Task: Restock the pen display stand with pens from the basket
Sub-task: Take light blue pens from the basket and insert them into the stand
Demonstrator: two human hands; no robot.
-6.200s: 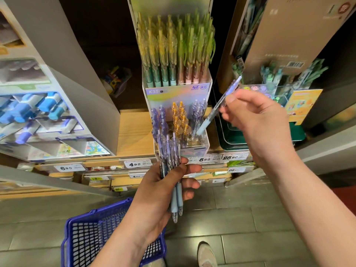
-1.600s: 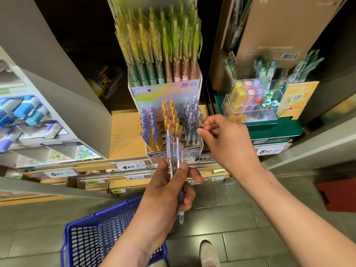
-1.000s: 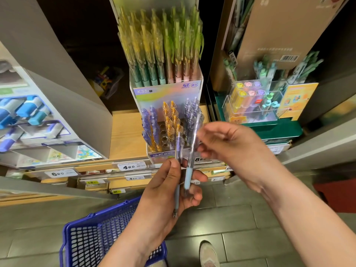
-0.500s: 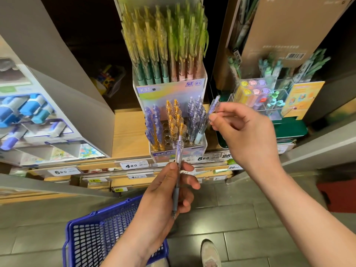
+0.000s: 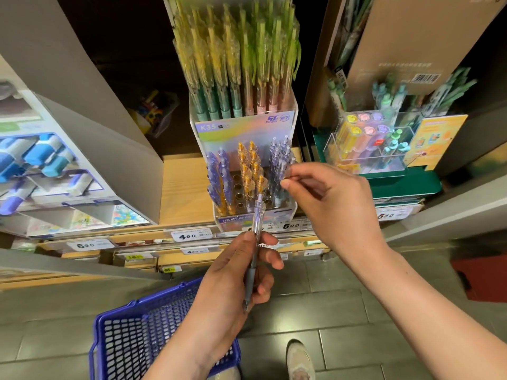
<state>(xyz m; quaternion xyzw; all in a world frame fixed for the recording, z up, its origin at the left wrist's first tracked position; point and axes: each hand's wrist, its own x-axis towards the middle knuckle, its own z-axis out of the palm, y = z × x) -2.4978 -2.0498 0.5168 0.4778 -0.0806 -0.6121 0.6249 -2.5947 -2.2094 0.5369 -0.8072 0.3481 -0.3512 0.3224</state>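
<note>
Across my feed runs the light wooden shelf (image 5: 181, 187), with grey floor tiles (image 5: 329, 311) below its front edge. Low down, over those tiles and under the left forearm, I see the blue perforated plastic basket (image 5: 131, 338); I cannot tell what lies in it.

At the shelf's front edge stands the two-tier clear plastic pen display stand (image 5: 236, 130). Tall yellow and green pens fill its upper tier. Its lower tier holds a purple column at the left, an orange one in the middle and a pale lilac one at the right, with open holes between them.

The right hand (image 5: 334, 204) reaches in from the right to that right-hand column. Its thumb and forefinger pinch the top of a pale lilac pen (image 5: 285, 171) standing upright there, and the other fingers curl loosely behind. The blur keeps me from telling how deep the pen sits.

The left hand (image 5: 233, 283) is in front of the shelf's front edge, just below the stand. Its fingers and thumb wrap round one clear pen with a grey grip (image 5: 258, 215), held upright, its top end overlapping the stand's front wall in my view and its tip pointing down.
</note>
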